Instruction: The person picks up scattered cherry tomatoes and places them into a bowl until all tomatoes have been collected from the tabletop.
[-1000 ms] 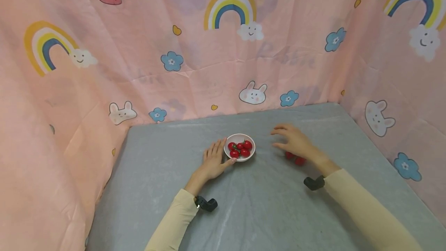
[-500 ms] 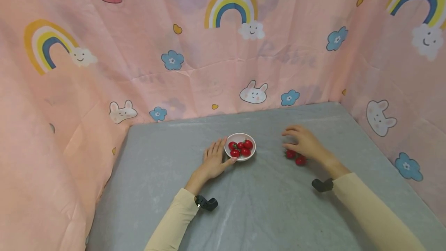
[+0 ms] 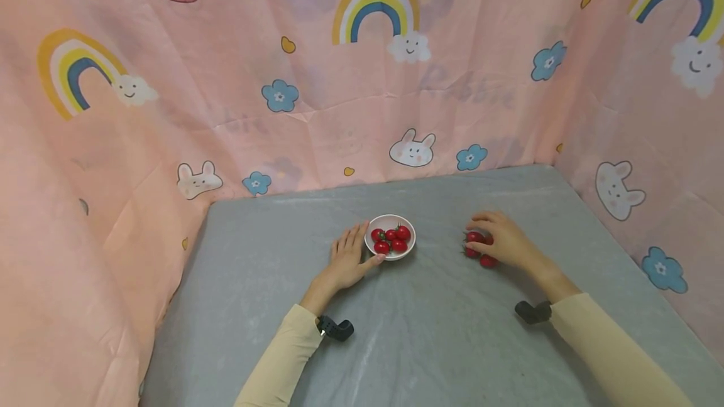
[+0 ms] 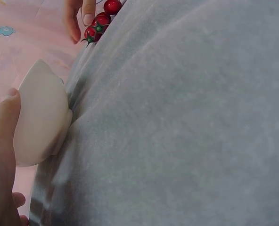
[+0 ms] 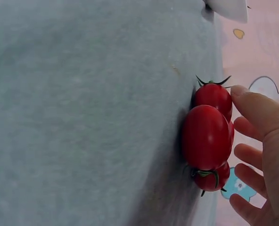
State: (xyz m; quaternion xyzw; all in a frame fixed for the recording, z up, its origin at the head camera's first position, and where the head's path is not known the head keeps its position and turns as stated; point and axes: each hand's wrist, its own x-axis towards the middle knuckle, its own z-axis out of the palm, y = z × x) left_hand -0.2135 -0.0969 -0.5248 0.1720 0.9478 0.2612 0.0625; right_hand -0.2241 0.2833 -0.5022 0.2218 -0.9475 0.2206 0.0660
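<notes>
In the head view, my left hand (image 3: 346, 265) rests against the left side of a small white bowl (image 3: 390, 222), fingers fairly straight and thumb at the rim. Several red cherry tomatoes (image 3: 399, 246) with green stems lie inside it. To the right, my right hand (image 3: 505, 240) is over a cluster of loose cherry tomatoes (image 3: 488, 261) on the table, thumb and fingers spread around one. Seen from the right wrist, the thumb (image 5: 255, 108) tip is right at the rear tomato, and the other fingers curve loosely beyond the nearest tomato (image 5: 205, 136).
A grey cloth (image 3: 430, 331) covers the table. Pink printed curtains (image 3: 317, 80) hang behind it and along both sides. Each wrist wears a black camera mount, such as the right one (image 3: 532, 311).
My right hand has moved right and down from beside the bowl to the loose tomatoes, its fingers now around one. My left hand has stayed at the bowl.
</notes>
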